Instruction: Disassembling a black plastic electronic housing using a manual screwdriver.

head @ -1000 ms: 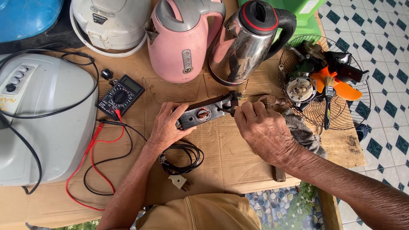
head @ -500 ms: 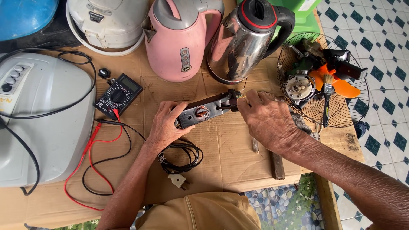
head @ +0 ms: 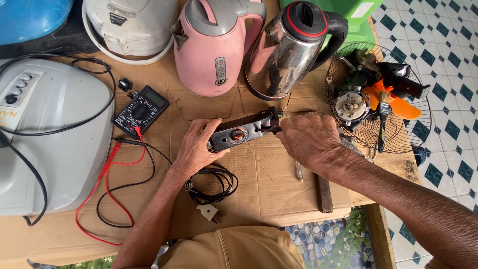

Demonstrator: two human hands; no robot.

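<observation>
A dark, oblong appliance part (head: 243, 131) with a round copper-coloured knob lies on the cardboard-covered table (head: 279, 194). My left hand (head: 196, 147) grips its left end. At the right end my right hand (head: 311, 139) pinches the part where thin wires stick out. A coiled black power cord (head: 214, 183) with a beige plug (head: 208, 212) rests just below my left hand.
A black multimeter (head: 141, 110) with red and black leads sits to the left, beside a large white appliance (head: 50, 144). Behind stand a pink kettle (head: 215, 47), a steel kettle (head: 294, 50) and a white cooker (head: 130, 25). A fan grille (head: 413, 124) holds a motor and orange blades.
My right hand slid from on top of the part to its right end. The view shifted slightly; my left hand kept its grip.
</observation>
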